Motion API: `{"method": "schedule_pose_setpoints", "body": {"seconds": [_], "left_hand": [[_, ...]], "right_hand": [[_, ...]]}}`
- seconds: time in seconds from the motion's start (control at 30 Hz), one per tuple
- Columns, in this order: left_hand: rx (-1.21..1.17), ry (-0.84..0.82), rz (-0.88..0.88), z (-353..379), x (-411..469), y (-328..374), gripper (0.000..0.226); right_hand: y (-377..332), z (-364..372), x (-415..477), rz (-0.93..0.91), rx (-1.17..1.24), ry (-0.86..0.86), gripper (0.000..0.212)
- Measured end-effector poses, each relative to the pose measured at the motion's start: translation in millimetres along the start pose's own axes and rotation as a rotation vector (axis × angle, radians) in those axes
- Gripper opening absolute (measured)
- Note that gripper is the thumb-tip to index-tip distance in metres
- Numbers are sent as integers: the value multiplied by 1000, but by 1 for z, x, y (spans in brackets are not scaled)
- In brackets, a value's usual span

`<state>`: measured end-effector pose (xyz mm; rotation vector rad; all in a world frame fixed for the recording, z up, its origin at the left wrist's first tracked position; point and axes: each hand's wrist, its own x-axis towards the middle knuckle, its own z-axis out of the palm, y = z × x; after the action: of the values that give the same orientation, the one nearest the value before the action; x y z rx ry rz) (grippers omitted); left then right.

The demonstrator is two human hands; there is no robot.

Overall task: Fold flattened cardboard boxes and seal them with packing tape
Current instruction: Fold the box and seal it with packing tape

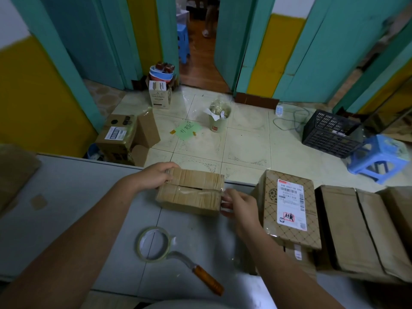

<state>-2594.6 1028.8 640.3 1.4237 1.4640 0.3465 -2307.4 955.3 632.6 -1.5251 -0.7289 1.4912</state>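
Labelled box [289, 208] stands just beside right hand [238, 207].

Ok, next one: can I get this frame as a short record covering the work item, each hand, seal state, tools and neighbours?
work item: small cardboard box, folded up, on the grey table
left hand: grips the box's far left top corner
right hand: pinches clear tape at the box's right end
seal state: tape lies along the top seam, and part of the gap still shows
tools: tape roll and curved knife with orange handle, both lying unheld near the person
neighbours: labelled box on a stack to the right
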Motion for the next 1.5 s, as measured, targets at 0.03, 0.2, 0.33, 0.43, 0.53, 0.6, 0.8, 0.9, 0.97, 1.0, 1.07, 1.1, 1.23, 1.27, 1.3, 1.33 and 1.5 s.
{"method": "schedule_pose_setpoints", "body": {"seconds": [0.03, 0.2, 0.33, 0.43, 0.53, 0.6, 0.8, 0.9, 0.97, 1.0, 1.07, 1.1, 1.23, 1.27, 1.3, 1.33, 1.5], "left_hand": [[-1, -7, 0, 0, 0, 0, 36], [132, 22, 46, 11, -3, -6, 24], [245, 122, 170, 32, -1, -12, 22], [193, 213, 246, 29, -4, -11, 22], [207, 173, 258, 21, -7, -9, 19], [253, 120, 218, 22, -8, -9, 22], [584, 237, 380, 66, -20, -9, 52], [608, 174, 481, 95, -29, 5, 55], [724, 127, 451, 107, -29, 7, 83], [797, 107, 436, 110, -28, 4, 103], [873, 108, 435, 114, -24, 0, 124], [876, 121, 436, 114, -21, -2, 126], [853, 145, 458, 114, -15, -5, 121], [845, 151, 469, 114, -14, -5, 120], [839, 154, 474, 113, -14, -5, 118], [836, 155, 476, 113, -14, -5, 118], [824, 130, 475, 111, -11, -3, 118]], "right_hand": [[1, 1, 0, -7, -25, -5, 33], [13, 0, 0, -115, -119, 29, 25], [10, 7, -5, -166, -88, 50, 26], [5, 7, -10, -232, -69, 25, 26], [7, 7, -20, -325, -92, -32, 22], [14, 8, -26, -342, -134, -31, 19], [42, -8, -18, -280, -292, 23, 15], [49, -12, -17, -221, -225, 49, 16], [53, -10, -17, -201, -168, 58, 18], [54, -9, -17, -189, -153, 63, 19], [58, -9, -13, -159, -143, 71, 18], [60, -9, -12, -149, -148, 74, 17], [61, -12, -8, -85, -134, 97, 18], [62, -12, -6, -67, -122, 96, 19], [63, -12, -5, -44, -102, 95, 20], [64, -11, -4, -16, -74, 94, 20], [70, -10, 5, 104, 62, 81, 17]]}}
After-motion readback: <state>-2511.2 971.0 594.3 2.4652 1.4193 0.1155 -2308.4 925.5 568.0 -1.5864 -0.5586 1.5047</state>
